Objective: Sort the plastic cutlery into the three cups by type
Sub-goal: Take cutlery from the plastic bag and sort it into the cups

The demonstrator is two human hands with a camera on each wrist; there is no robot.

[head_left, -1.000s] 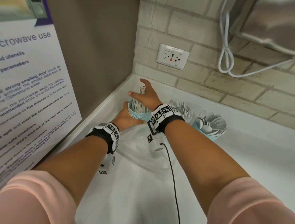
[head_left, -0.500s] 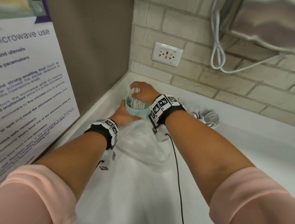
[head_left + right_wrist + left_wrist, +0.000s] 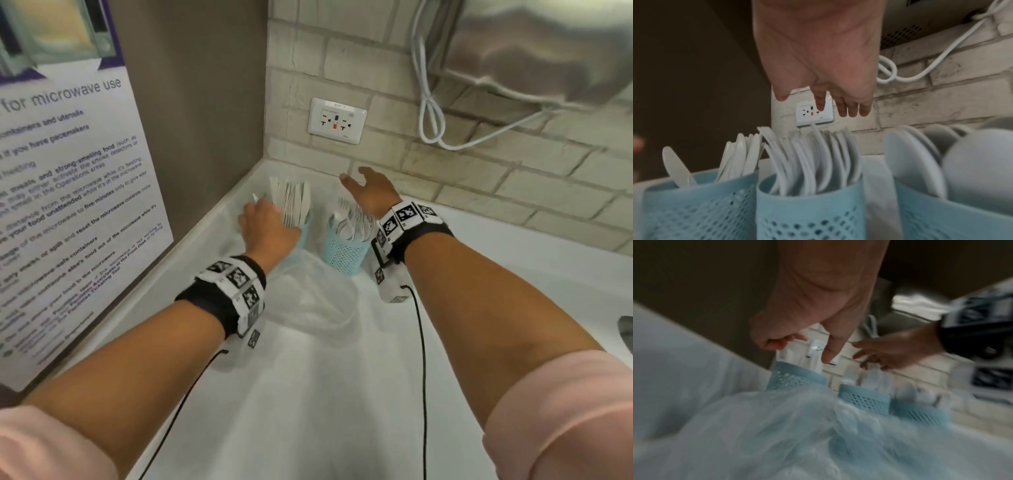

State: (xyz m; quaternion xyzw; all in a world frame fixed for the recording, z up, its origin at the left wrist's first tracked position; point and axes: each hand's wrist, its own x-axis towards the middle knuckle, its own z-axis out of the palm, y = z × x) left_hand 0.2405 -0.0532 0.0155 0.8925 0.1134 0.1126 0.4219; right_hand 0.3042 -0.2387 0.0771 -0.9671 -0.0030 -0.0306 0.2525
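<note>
Three light-blue mesh cups stand in a row in the counter's corner. The knife cup (image 3: 305,231) holds white knives (image 3: 293,205); my left hand (image 3: 267,229) curls round them at the rim, thumb and fingers (image 3: 829,352) on either side. White forks (image 3: 813,162) fill the fork cup (image 3: 344,253). My right hand (image 3: 371,188) hovers above and behind the forks, fingers (image 3: 846,110) straight, holding nothing. The spoon cup (image 3: 941,219) with spoons (image 3: 910,162) is hidden under my right wrist in the head view.
A crumpled clear plastic bag (image 3: 308,301) lies on the white counter (image 3: 308,411) just in front of the cups. Behind them are a brick wall, a socket (image 3: 337,120) and a looped white cable (image 3: 431,113). A brown panel with a poster (image 3: 68,205) closes the left side.
My right hand has let go of the knives and moved right, above the forks. My left hand has risen from the cup's side to the knives.
</note>
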